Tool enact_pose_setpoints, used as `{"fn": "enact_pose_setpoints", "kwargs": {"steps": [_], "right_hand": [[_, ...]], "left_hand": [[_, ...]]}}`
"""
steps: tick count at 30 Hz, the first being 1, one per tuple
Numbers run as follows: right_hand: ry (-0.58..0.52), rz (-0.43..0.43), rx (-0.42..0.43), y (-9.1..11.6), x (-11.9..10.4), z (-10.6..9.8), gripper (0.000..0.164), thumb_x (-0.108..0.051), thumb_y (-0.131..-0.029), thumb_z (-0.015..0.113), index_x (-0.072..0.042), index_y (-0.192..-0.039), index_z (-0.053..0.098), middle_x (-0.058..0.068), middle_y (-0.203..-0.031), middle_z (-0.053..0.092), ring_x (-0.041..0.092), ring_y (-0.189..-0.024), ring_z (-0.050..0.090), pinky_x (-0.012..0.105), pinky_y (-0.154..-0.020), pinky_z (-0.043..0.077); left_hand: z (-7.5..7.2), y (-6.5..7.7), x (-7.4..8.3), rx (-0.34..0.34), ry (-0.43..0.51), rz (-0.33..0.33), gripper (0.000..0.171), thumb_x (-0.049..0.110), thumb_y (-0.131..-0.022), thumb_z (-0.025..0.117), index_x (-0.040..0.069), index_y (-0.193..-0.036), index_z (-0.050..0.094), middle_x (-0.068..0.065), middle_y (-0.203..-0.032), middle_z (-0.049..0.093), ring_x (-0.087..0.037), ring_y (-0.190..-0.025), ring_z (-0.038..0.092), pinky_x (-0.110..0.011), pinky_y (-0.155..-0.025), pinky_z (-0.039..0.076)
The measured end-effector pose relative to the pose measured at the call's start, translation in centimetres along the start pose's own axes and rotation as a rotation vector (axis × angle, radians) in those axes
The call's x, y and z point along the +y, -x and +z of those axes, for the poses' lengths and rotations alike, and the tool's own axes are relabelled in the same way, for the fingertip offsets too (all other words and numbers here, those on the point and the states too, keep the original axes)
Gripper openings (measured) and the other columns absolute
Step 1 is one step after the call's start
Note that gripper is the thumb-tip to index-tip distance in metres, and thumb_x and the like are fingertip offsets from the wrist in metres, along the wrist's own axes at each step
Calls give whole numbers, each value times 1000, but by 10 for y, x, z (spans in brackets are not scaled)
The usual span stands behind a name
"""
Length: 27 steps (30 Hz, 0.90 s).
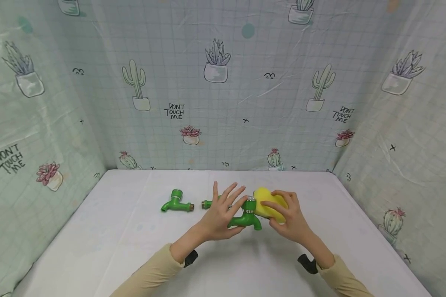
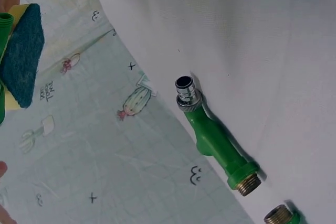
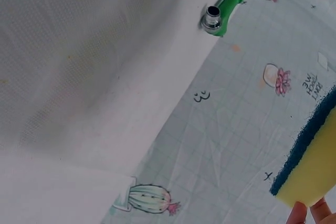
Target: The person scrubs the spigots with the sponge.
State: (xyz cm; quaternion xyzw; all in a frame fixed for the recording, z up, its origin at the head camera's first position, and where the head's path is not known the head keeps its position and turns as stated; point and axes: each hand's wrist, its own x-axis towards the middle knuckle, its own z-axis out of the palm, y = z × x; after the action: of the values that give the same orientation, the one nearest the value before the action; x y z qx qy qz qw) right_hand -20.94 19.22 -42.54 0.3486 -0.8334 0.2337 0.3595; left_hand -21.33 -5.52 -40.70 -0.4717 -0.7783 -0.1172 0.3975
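Observation:
My left hand point(image 1: 219, 220) holds a green tap point(image 1: 247, 219) above the table, its fingers spread and its thumb beneath the tap's body. The tap's spout points right and down. In my right hand point(image 1: 292, 218) is a yellow sponge point(image 1: 264, 199), pinched between thumb and fingers beside the tap's head. A dark blue-green scouring layer point(image 2: 23, 59) covers the sponge's side facing the tap. At the left edge of the left wrist view, only part of the held tap point(image 2: 4, 35) shows. The right wrist view catches the sponge point(image 3: 314, 167) with fingertips at its lower end.
Another green tap point(image 1: 176, 203) lies on the white table point(image 1: 134, 247) at the back left. Partly behind the left hand lies a green tap piece point(image 2: 215, 140) with a chrome end and brass thread. A patterned curtain point(image 1: 223, 103) encloses the table's back and sides.

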Motion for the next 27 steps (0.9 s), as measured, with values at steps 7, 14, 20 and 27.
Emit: {"fn": "enact_pose_setpoints", "kwargs": {"steps": [7, 14, 20, 27], "right_hand": [[16, 88, -8, 1, 0, -8, 44, -13, -66, 63, -25, -108, 61, 12, -118, 46, 27, -100, 33, 43, -76, 34], [-63, 73, 38, -11, -9, -19, 45, -10, -66, 62, -23, -109, 62, 13, -121, 46, 26, -102, 32, 41, -76, 32], [13, -49, 23, -17, -23, -11, 31, -35, -83, 48, -27, -111, 62, 14, -120, 46, 28, -102, 34, 42, -75, 37], [77, -168, 7, -6, -29, -3, 35, -40, -86, 37, -31, -108, 63, 14, -118, 49, 29, -98, 35, 44, -72, 38]], "left_hand": [[4, 3, -3, 64, 54, -69, 83, 40, -60, 78, 1, -126, 46, -7, -125, 54, -24, -117, 44, -74, -92, 11], [4, 3, -3, 34, 54, -93, 88, 39, -60, 78, -1, -128, 42, -4, -126, 54, -21, -114, 45, -74, -90, 17], [6, 3, -1, 15, 77, -120, 91, 40, -61, 78, -1, -131, 38, -5, -120, 57, -20, -111, 47, -72, -91, 18], [4, 3, -5, 37, 18, -152, 77, 36, -59, 78, 1, -122, 51, -6, -116, 61, -22, -105, 50, -73, -90, 18]]}}
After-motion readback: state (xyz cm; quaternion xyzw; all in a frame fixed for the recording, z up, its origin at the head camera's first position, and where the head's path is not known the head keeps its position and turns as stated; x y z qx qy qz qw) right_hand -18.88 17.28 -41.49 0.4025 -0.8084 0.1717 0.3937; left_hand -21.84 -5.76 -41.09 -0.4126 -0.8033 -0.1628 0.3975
